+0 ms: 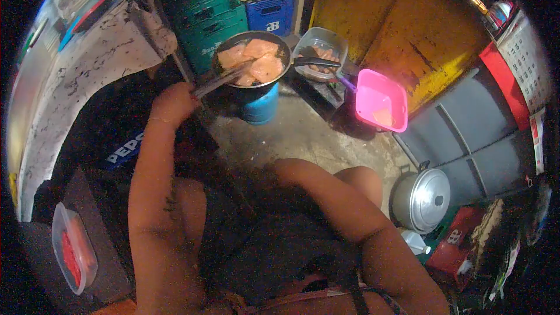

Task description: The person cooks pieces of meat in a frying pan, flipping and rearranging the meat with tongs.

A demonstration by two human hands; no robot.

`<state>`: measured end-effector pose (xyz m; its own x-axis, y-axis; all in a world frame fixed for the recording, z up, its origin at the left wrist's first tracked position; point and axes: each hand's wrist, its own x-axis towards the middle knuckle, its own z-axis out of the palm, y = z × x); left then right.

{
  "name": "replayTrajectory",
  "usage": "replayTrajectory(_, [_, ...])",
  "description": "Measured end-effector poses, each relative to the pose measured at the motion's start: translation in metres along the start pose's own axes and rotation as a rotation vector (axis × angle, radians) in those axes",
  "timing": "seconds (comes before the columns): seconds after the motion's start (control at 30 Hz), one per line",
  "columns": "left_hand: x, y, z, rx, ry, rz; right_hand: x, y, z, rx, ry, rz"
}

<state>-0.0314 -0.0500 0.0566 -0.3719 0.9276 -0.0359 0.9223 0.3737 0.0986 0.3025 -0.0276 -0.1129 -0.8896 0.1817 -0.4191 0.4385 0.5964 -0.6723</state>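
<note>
My left hand (175,105) is closed around metal tongs (219,83), whose tips reach over a frying pan (290,52). Several flat pinkish-orange meat slices (263,69) lie in the pan, with the tongs' ends at them. The pan rests above a blue round burner base or canister (259,108), its black handle pointing right. My right hand (265,176) is low near my knees, in dark shadow; its fingers cannot be made out.
Right of the pan stand a clear tub (303,38) of sausage-like pieces and a pink basin (364,87) with a pale slice. A lidded pot (429,198) sits at right. Green crates (213,20) and a blue crate (271,14) stand behind. A plastic container (61,221) holds something red at left.
</note>
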Motion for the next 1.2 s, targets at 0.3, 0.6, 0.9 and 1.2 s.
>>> replayTrajectory(0.3, [-0.04,0.027,-0.04,0.194,0.133,0.033,0.005,-0.001,-0.003,-0.086,-0.058,0.058])
replayTrajectory(0.6, [-0.04,0.046,-0.043,0.389,0.286,0.13,0.003,-0.005,-0.001,-0.096,-0.032,0.066])
replayTrajectory(0.9, [-0.041,0.06,-0.074,0.517,0.36,0.152,-0.005,-0.03,-0.013,-0.019,-0.014,0.167])
replayTrajectory(1.2, [-0.049,0.135,-0.095,0.732,0.235,0.234,-0.001,-0.019,-0.011,-0.133,0.026,0.045])
